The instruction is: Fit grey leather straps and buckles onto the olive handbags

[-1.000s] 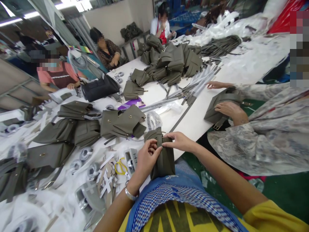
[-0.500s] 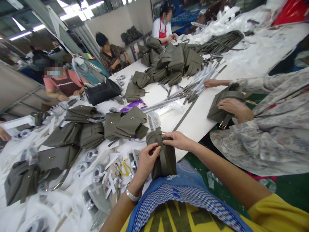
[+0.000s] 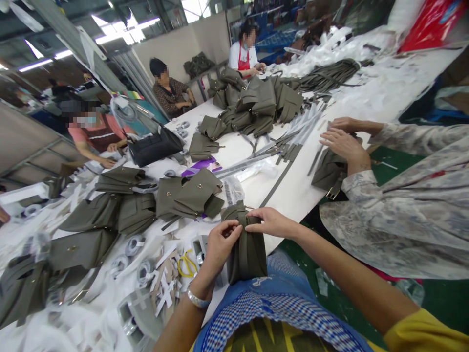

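Bags (image 3: 258,100) crowd the white table (image 3: 300,200), strip lights (image 3: 35,65) glowing beyond.

Yellow-handled tool (image 3: 187,263) left of the fingers (image 3: 259,213), purple sheet (image 3: 198,166) beyond them, black bag (image 3: 156,147) farther off leftward, red plastic (image 3: 430,24) far beyond to their right.

Ahead of the hands (image 3: 274,223), bags (image 3: 198,191) block left; bare tabletop (image 3: 298,198) opens right.

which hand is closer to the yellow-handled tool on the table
Left. The left hand, at the bag, is just up and right of the yellow-handled tool in the picture; the right hand is farther right, at the bag's other side.
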{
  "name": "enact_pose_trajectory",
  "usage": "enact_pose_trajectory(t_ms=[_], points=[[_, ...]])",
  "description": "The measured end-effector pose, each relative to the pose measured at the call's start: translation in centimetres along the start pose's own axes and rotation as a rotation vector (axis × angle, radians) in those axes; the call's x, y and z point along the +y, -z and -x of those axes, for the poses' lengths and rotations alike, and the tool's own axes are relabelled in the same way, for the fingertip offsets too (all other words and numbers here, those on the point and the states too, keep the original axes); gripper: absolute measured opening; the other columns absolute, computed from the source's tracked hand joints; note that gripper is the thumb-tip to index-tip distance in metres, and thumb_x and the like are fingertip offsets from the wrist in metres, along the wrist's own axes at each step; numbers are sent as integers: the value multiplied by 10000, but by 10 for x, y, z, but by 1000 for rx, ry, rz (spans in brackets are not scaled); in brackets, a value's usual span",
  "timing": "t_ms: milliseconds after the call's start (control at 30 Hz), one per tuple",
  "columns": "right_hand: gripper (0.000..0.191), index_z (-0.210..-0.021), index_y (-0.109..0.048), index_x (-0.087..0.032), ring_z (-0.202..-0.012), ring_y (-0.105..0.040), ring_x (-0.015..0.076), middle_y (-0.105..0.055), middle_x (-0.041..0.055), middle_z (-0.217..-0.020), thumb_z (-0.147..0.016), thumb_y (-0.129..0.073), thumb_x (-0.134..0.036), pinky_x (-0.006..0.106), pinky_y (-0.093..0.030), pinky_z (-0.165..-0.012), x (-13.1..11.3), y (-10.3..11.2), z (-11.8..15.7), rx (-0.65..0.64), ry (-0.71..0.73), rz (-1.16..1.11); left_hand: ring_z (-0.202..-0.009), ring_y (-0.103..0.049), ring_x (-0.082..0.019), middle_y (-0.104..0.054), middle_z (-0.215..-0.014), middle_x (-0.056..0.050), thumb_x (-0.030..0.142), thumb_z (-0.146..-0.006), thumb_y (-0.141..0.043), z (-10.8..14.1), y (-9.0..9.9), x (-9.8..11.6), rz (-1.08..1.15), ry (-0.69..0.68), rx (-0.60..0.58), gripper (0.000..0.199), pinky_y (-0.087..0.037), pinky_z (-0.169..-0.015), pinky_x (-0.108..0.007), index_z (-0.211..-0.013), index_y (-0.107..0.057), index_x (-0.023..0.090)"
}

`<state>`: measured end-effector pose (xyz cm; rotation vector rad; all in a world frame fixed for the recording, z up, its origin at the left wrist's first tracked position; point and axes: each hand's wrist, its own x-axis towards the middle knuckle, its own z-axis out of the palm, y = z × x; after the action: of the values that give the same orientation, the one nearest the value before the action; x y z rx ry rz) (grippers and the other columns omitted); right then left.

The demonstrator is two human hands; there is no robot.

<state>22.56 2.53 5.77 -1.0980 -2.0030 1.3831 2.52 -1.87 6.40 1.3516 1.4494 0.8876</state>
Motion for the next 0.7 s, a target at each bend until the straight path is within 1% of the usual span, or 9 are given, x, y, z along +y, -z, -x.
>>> enact_pose_trajectory(t_ms=[167, 300, 400, 533, 600, 700], points=[[324, -976, -705, -169, -831, -609, 196, -691, 9, -862, -811, -639, -441, 250, -446, -704, -2, 1, 1, -3, 13, -57, -687, -570, -133, -652, -751, -10, 366, -781, -678, -2, 1, 4, 60, 26, -38, 238, -434, -633, -227, -894, -692, 156], [338, -996, -708, -176, -841, -619, 201, -697, 12, -884, -801, -651, -446, 254, -456, -714, 1, -1, 0, 7, 3, -69, -615, -537, -115, -616, -702, 6, 383, -770, -685, -4, 0, 6, 100, 77, -58, 256, -411, -538, -204, -876, -674, 150], [337, -972, -712, -172, -803, -611, 191, -687, 6, -848, -804, -644, -456, 247, -449, -680, 3, -2, -1, 10, 1, -56, -602, -533, -107, -617, -717, 8, 388, -769, -684, -8, 0, 5, 122, 85, -71, 262, -430, -518, -194, -884, -669, 154], [352, -904, -715, -161, -748, -583, 175, -658, -2, -774, -810, -626, -489, 239, -431, -638, 1, -3, 0, 30, -11, -30, -597, -527, -97, -613, -734, 4, 389, -779, -675, -12, 1, 4, 104, 60, -101, 258, -446, -508, -185, -881, -670, 152], [348, -881, -713, -157, -746, -575, 171, -648, -3, -752, -825, -606, -484, 236, -428, -638, -1, -4, 1, 55, -28, -38, -600, -523, -97, -601, -725, 5, 393, -779, -674, -13, 2, 4, 110, 63, -127, 265, -454, -502, -183, -879, -668, 147], [327, -908, -711, -160, -766, -583, 172, -658, -1, -777, -837, -593, -456, 238, -433, -657, -5, -7, 4, 68, -48, -90, -581, -509, -92, -568, -686, 18, 397, -769, -683, -14, 5, 5, 128, 79, -161, 278, -474, -497, -188, -876, -663, 141]])
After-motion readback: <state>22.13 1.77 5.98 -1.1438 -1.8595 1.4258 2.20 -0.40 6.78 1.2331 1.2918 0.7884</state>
